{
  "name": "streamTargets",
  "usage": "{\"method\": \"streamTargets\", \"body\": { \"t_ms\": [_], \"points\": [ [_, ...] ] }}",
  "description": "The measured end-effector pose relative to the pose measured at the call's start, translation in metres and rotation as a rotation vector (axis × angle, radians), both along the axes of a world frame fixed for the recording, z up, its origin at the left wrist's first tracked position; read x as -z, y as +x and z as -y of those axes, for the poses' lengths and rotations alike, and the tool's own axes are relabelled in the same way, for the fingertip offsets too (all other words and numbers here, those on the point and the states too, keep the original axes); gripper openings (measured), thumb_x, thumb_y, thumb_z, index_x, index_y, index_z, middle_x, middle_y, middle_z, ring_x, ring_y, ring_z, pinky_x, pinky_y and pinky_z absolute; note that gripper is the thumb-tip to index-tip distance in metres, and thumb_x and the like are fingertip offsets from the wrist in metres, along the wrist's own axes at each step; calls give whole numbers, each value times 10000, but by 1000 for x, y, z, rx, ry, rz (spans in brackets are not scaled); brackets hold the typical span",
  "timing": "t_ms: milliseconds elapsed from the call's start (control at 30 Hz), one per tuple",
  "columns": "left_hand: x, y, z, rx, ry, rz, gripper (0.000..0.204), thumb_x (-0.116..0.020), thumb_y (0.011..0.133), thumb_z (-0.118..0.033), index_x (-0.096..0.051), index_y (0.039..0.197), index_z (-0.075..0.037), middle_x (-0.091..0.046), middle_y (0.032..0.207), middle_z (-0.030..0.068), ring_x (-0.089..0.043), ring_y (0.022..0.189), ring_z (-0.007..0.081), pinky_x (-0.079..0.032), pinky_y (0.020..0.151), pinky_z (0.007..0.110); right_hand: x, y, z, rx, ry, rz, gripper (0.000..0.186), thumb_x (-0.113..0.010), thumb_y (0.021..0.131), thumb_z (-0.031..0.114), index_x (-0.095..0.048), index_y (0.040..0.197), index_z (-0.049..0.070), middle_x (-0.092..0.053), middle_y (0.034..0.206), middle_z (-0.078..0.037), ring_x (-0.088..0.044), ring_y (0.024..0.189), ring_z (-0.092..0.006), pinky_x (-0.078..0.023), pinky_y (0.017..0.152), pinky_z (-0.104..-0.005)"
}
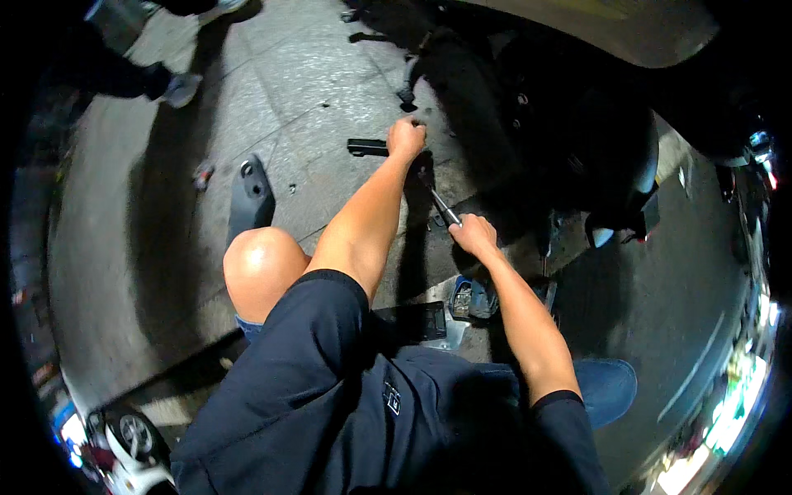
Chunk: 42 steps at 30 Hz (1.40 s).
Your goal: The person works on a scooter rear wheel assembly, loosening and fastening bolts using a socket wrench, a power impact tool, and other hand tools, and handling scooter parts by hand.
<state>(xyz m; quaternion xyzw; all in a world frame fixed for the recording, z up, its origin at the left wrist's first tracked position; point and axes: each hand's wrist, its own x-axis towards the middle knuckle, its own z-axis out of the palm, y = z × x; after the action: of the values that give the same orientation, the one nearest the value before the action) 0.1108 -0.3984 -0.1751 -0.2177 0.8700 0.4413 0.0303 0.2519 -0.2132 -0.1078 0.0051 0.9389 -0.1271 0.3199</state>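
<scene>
Outdoors at night, a person crouches on a stone pavement [297, 74] beside a dark scooter [577, 132], both arms stretched toward its underside. The left hand [406, 137] is closed in a fist around the end of a black handle [368, 148] that juts out to the left, just above the paving. The right hand [473, 234] is also closed, its fingers [462, 224] curled over the lower end of a thin metal rod [439, 202] that slants up toward the left hand. Where rod and handle meet is lost in shadow, so whether they are one tool cannot be told.

A bare knee [262, 262] rises at lower left, with a black panel [250, 198] lying flat on the pavement just beyond it. A small tray of parts [472, 299] sits near the right forearm, beside a flat black plate [412, 320]. Another person's shoe [181, 89] shows at upper left, well apart.

The risk, judged from the grip, is a slip: if the rod jumps off whatever it bears on, the left knuckles could strike the scooter's body or the stone. The dark under the machine makes a misplaced tool likely, and the tray lies close enough for an elbow to scatter it.
</scene>
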Motion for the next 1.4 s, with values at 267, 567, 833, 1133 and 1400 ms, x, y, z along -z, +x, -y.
{"method": "streamTargets", "body": {
  "t_ms": [267,567,833,1133,1400],
  "points": [
    [16,-1,-57,3,314,45,246,-610,750,-234,-669,941,-90,-657,937,158,-599,932,349,-465,815,416,-51,35,17,886,-589,-42,242,-544,870,273,-520,815,38,-515,596,-33,-478,478,-122,-379,460,-276],
    [54,-38,-45,630,-234,-235,358,-619,755,-165,-582,1101,-80,-527,1090,165,-532,1002,340,-488,803,432,-60,55,53,1129,-840,-86,212,-493,920,279,-524,857,79,-482,613,7,-458,497,-93,-382,479,-227],
    [57,-49,-44,168,488,-44,243,-569,789,-120,-595,1012,-28,-583,1035,156,-591,851,303,-513,712,396,-70,68,63,1073,-953,-105,194,-503,913,261,-508,860,74,-448,629,26,-421,549,-65,-346,496,-208],
    [-107,-20,-24,-110,1878,102,185,-497,900,-117,-521,1028,14,-571,957,145,-601,903,306,-536,787,485,-103,2,54,903,-1131,-290,229,-475,920,245,-545,881,30,-379,567,34,-355,477,-61,-333,451,-222],
    [-100,-16,-17,-79,2178,110,174,-510,894,-98,-519,1016,26,-581,1040,202,-590,997,327,-506,863,499,-114,-1,45,1162,-1536,40,234,-456,928,244,-528,891,24,-305,555,37,-316,488,-92,-289,477,-259]
  ]
}}
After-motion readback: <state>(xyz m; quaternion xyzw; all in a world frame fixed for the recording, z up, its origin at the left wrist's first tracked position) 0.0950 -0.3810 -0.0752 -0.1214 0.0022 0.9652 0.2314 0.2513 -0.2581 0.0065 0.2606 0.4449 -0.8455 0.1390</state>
